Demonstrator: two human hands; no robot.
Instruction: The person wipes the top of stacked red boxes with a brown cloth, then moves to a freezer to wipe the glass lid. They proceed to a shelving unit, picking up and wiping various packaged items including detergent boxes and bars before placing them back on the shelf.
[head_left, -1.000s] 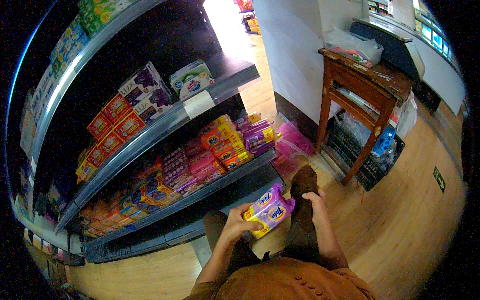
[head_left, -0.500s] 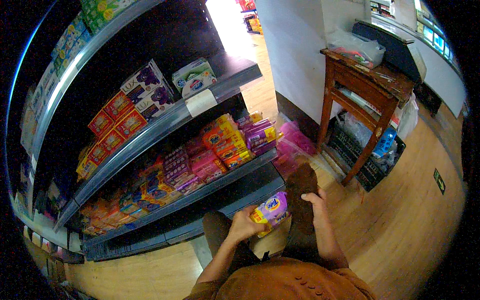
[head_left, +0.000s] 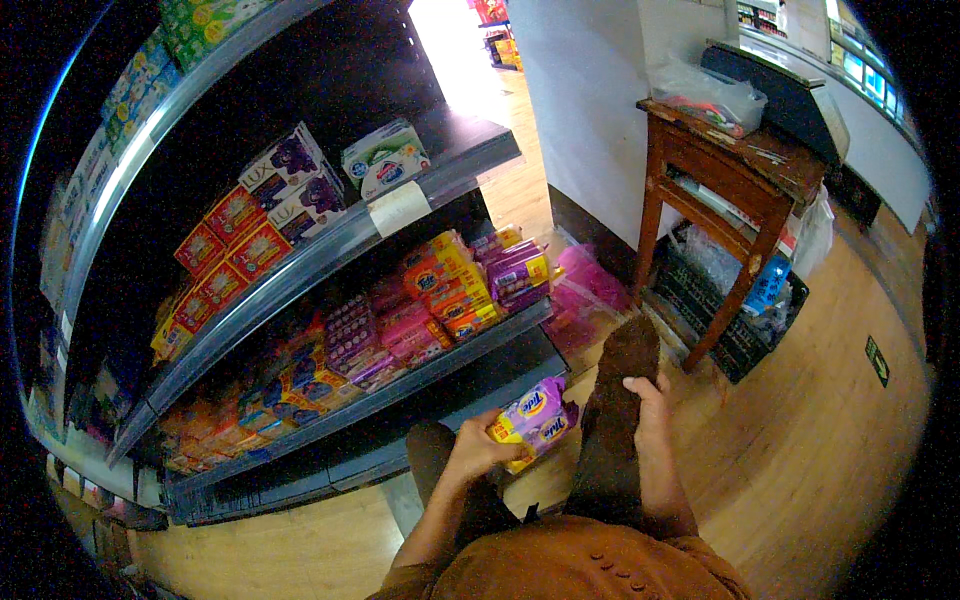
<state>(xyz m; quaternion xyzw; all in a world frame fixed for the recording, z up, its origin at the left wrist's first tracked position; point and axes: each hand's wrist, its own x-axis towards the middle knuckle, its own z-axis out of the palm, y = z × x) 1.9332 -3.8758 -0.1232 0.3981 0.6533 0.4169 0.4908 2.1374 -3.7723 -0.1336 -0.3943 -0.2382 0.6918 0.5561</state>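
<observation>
My left hand (head_left: 478,445) grips a purple and yellow soap pack (head_left: 535,412) by its left end, fingers wrapped round it. The pack is tilted above my lap, its printed face turned up. To its right, my right hand (head_left: 652,405) is closed on a dark brown cloth (head_left: 622,385), thumb on top. The cloth hangs over my right leg, and its lower part blends with the trousers. Beyond my hands, similar purple packs (head_left: 518,272) and orange and yellow packs (head_left: 440,270) are stacked at the right end of the low shelf (head_left: 440,370).
Soap boxes (head_left: 290,185) stand on the shelf above, with a green and white pack (head_left: 385,160) beside them. Pink plastic wrap (head_left: 585,290) lies past the shelf end. A wooden table (head_left: 720,150) stands at the right, a black crate (head_left: 725,320) beneath it.
My right hand and the brown cloth have moved right, away from the soap pack. The pack has shifted slightly left and shows more of its face.
</observation>
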